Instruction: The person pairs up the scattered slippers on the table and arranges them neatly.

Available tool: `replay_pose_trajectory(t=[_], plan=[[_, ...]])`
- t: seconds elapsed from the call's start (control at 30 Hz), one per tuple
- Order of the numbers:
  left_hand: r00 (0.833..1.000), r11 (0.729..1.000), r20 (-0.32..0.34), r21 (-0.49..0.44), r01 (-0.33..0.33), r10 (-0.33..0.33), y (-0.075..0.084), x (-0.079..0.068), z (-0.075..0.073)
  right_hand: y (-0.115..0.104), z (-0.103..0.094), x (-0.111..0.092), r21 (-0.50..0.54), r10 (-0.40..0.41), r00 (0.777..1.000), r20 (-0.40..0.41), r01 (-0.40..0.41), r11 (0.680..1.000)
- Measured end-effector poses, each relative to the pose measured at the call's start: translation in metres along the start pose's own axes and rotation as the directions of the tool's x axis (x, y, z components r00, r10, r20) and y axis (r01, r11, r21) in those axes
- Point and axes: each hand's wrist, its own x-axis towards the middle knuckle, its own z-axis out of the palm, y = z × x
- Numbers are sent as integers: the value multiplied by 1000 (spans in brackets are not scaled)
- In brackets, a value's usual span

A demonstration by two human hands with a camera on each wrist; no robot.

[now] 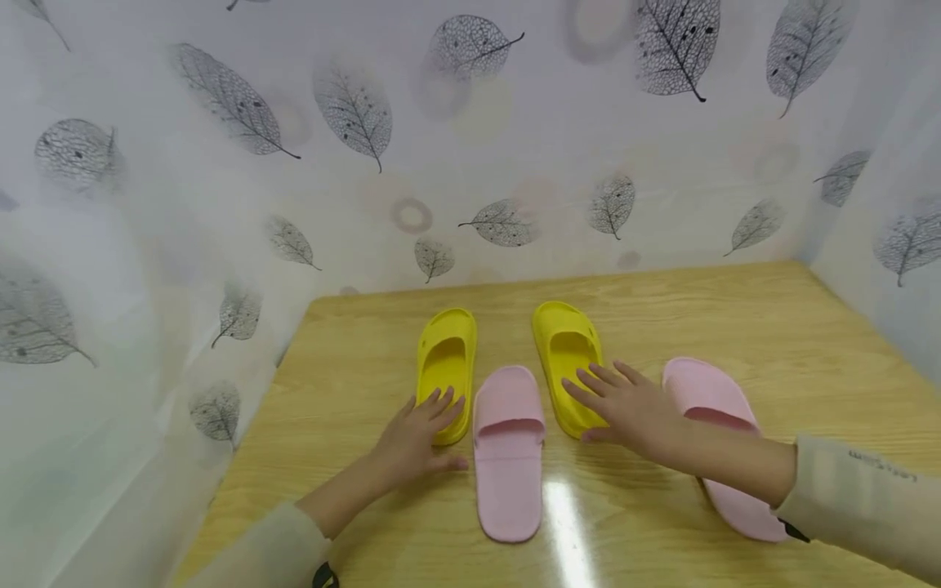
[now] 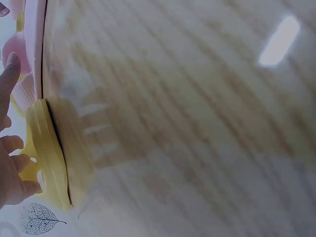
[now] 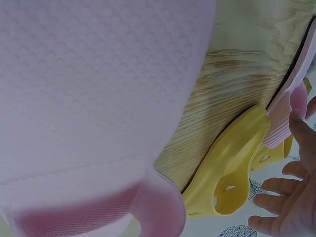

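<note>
Two yellow slippers (image 1: 447, 371) (image 1: 564, 322) and two pink slippers lie on a wooden table in the head view. One pink slipper (image 1: 509, 490) sits between the yellow pair; the other pink slipper (image 1: 702, 388) lies at the right, partly hidden by the right forearm. My left hand (image 1: 417, 441) hovers with spread fingers at the heel of the left yellow slipper. Over the heel of the right yellow slipper, my right hand (image 1: 635, 412) has its fingers extended. Neither hand grips anything. In the right wrist view, a pink slipper (image 3: 98, 89) fills the near side.
The wooden tabletop (image 1: 353, 343) reaches back to a pale wall covering (image 1: 515, 122) with dark leaf prints. Similar covering (image 1: 132, 269) stands along the left side and also along the right. A bright light reflection shows on the table near the middle pink slipper.
</note>
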Motion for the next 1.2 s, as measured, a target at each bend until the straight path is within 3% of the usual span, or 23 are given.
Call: replay_pose_trajectory(t=[0.17,0.43,0.8,1.07,1.2], plan=[[999,999,-38,30,-19,21,-1,-5,5,0,6,-4,-29,-36,998,-43,35,999],[996,998,-79,52,-36,41,-5,-9,7,-4,7,-2,43,-32,997,72,29,999],[984,981,-132,164,-101,124,-6,-9,13,-10,19,-9,82,-30,992,120,20,996],[939,966,-281,219,-138,198,-10,-7,17,-9,21,-4,192,21,997,73,-34,981],[929,968,-309,206,-144,204,-13,-5,19,-9,23,-2,204,30,998,62,-42,978]])
